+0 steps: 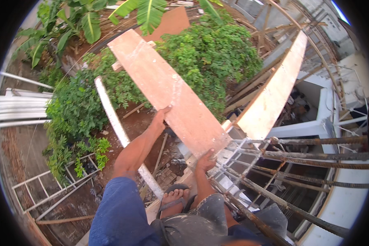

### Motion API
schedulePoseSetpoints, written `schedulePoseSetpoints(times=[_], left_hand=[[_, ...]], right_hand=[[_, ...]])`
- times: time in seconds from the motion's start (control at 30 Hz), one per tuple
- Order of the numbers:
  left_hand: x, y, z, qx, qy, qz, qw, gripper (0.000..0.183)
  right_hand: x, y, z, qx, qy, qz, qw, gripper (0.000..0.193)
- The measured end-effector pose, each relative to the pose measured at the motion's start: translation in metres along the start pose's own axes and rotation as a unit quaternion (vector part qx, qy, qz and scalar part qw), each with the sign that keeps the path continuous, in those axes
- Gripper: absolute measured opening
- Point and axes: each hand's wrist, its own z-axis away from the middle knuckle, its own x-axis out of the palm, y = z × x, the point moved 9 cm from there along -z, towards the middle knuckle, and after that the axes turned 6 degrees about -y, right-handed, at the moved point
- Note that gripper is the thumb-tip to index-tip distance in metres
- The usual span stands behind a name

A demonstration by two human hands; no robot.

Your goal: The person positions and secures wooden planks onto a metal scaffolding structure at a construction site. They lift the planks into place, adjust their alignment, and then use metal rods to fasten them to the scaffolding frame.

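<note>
OBJECT: long flat reddish-brown wooden plank (168,92), face worn, pale cement smears | POSITION: held in the air, slanting away over green bushes (209,53), near end above rusty steel rebar cage (283,164) | LEFT HAND (161,116): grip pressed on plank's left edge | RIGHT HAND (205,160): grip pinching plank's near end | FOOT: dark sandal (174,201) on ledge.

The long flat wooden board (168,92) was pale pinkish-brown with whitish smears, the second plank (274,92) was cream, the rusty steel bars (311,156) were dark brown, the bushes (209,53) were bright green, and the sleeve (119,213) was blue.
</note>
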Motion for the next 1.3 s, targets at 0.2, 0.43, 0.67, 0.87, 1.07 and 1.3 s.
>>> schedulePoseSetpoints(times=[0.2,0.43,0.67,0.87,1.07,1.3], left_hand=[[-0.009,-0.002,0.003,-0.04,0.041,-0.035,0.998,0.061],[-0.004,0.005,0.01,-0.029,0.057,-0.056,0.996,0.065],[0.014,0.012,0.022,-0.02,0.033,-0.049,0.998,0.067],[0.014,0.014,0.032,-0.045,0.08,-0.093,0.991,0.069],[0.018,0.015,0.032,-0.038,0.076,-0.078,0.993,0.071],[0.009,0.011,0.03,-0.066,0.105,-0.084,0.989,0.07]], right_hand=[[-0.004,-0.012,0.003,-0.03,0.004,0.009,1.0,0.06],[-0.007,-0.017,0.007,-0.04,0.029,0.016,0.999,0.058],[-0.005,-0.009,0.004,-0.015,0.024,0.024,0.999,0.068],[-0.003,-0.005,0.004,-0.027,0.033,0.029,0.999,0.074],[-0.005,-0.011,0.005,-0.04,0.031,0.019,0.999,0.067],[-0.007,-0.02,0.007,-0.049,0.017,0.008,0.999,0.065]])
